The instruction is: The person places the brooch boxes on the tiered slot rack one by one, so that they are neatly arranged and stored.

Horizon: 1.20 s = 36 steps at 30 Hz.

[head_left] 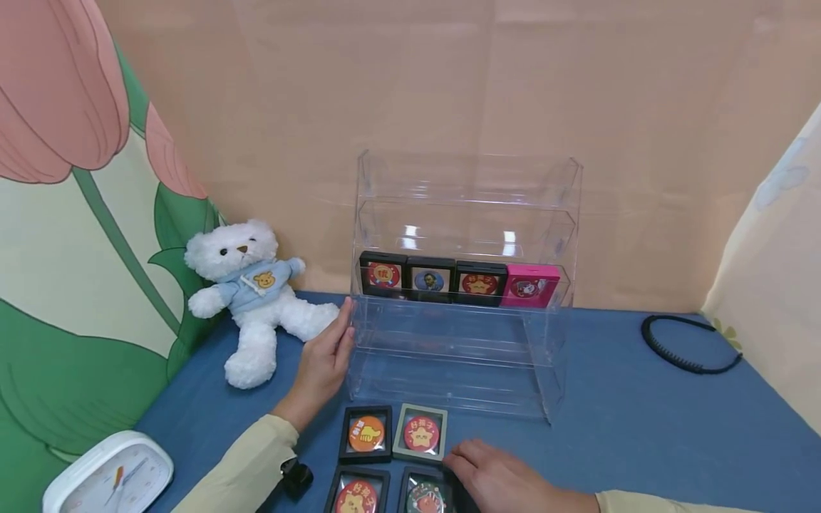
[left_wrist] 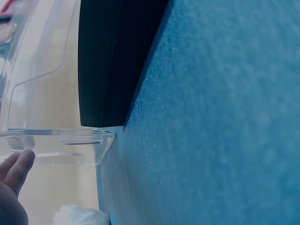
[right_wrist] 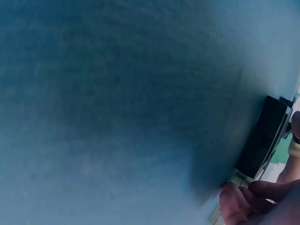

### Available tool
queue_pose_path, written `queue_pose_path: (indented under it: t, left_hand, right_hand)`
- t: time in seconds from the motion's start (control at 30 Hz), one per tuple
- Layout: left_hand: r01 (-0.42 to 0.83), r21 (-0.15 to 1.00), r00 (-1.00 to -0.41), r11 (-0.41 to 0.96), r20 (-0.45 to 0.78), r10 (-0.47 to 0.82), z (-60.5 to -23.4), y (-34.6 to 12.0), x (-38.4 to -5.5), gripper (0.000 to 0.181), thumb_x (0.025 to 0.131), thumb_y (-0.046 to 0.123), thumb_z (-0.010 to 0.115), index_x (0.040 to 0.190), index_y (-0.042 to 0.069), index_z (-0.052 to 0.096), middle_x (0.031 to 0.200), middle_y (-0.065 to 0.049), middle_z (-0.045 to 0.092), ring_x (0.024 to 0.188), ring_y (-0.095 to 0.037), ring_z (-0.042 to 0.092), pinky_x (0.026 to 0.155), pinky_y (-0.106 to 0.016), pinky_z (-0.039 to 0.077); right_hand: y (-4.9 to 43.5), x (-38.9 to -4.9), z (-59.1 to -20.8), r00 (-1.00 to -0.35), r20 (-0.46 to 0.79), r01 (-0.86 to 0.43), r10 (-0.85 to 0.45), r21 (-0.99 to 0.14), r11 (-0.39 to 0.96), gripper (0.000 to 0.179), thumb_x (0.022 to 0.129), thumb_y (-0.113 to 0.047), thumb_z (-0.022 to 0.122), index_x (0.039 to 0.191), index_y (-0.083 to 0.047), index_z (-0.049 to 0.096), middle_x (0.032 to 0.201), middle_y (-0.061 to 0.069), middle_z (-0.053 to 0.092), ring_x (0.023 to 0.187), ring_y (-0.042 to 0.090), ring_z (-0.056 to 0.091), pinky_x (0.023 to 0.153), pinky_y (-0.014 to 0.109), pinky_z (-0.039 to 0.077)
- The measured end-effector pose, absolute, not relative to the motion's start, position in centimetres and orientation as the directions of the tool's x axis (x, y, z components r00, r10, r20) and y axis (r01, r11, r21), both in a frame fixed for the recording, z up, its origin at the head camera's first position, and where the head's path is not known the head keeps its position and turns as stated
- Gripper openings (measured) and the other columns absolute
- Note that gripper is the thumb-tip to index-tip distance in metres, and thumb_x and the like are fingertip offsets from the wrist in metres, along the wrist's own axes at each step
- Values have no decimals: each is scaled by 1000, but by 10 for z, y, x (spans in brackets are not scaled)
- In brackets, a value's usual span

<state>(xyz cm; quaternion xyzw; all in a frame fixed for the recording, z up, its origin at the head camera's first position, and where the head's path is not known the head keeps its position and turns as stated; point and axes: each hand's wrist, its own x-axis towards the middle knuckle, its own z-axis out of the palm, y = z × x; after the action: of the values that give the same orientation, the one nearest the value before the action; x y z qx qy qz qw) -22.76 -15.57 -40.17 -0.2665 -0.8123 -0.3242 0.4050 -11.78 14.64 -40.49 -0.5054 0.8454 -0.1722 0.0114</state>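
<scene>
A clear tiered display stand (head_left: 442, 342) stands on the blue tabletop. My left hand (head_left: 323, 363) rests its fairly straight fingers against the stand's left side; the fingertips (left_wrist: 27, 161) show at its clear edge in the left wrist view. My right hand (head_left: 503, 477) is low beside several small badge frames, fingers bent at their right edge. These are a black frame with an orange badge (head_left: 365, 434), a pale green frame (head_left: 420, 432), a black frame with a red badge (head_left: 356, 495) and a dark frame (head_left: 426, 495) nearest that hand. I cannot tell whether the right fingers pinch one.
Three black frames (head_left: 431, 279) and a pink frame (head_left: 531, 286) stand in a row on a middle tier. A white teddy bear (head_left: 256, 292) sits left of the stand. A white clock (head_left: 109, 474) is front left, a black headband (head_left: 689, 345) at right.
</scene>
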Motion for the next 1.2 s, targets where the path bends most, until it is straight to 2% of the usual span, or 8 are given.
queue_pose_path:
  t: [0.17,0.37,0.6,0.73,0.9,1.03,1.2]
  left_hand:
    - [690,321,-546,649,819,175,-400,-156,-226,61,89,-7,60,144,3,37,135,-12,51,118,-25,52,91,-39,45]
    - [671,346,-579,656,797,172,-399,-157,-224,59,90,-6,59,144,2,38,135,-13,52,118,-26,53,92,-39,45]
    - [681,323,-553,657,815,173,-400,-157,-224,59,89,-6,61,143,0,39,135,-12,51,118,-25,52,91,-39,45]
    - [693,317,-544,648,819,180,-400,-156,-223,58,89,-6,60,143,-1,39,136,-12,50,119,-24,51,93,-36,44]
    - [692,319,-544,648,820,177,-399,-155,-223,58,89,-6,60,143,0,39,136,-12,50,119,-24,51,93,-35,43]
    - [687,330,-555,647,814,174,-399,-155,-223,57,90,-5,59,143,0,39,136,-12,50,119,-24,51,93,-34,43]
    - [683,334,-558,649,812,170,-400,-155,-223,56,90,-5,59,143,0,39,136,-12,50,119,-24,51,93,-34,43]
  right_hand:
    - [146,-117,-407,-525,87,-806,-846,-370,462,58,89,-52,59,119,-3,60,107,-2,55,93,4,50,70,16,48]
    - [144,-116,-408,-532,89,-803,-842,-369,468,57,87,-53,60,117,-4,62,105,-4,56,92,4,49,70,18,49]
    - [153,-114,-408,-521,132,-811,-843,-383,442,51,88,-51,61,112,-7,63,104,-4,55,93,5,51,69,19,49]
    - [166,-112,-405,-571,114,-775,-813,-401,488,52,85,-55,62,109,-8,64,101,-7,54,91,3,50,68,22,50]
    - [180,-111,-399,-688,-36,-639,-724,-444,629,60,77,-64,64,108,-13,64,100,-12,56,87,1,51,69,27,52]
    - [190,-112,-399,-728,-95,-543,-679,-524,656,54,74,-60,71,106,-18,62,93,-17,55,78,0,50,66,29,52]
    - [202,-111,-405,-735,-26,-449,-678,-730,516,42,77,-39,78,105,-17,55,91,-16,54,77,2,52,63,27,50]
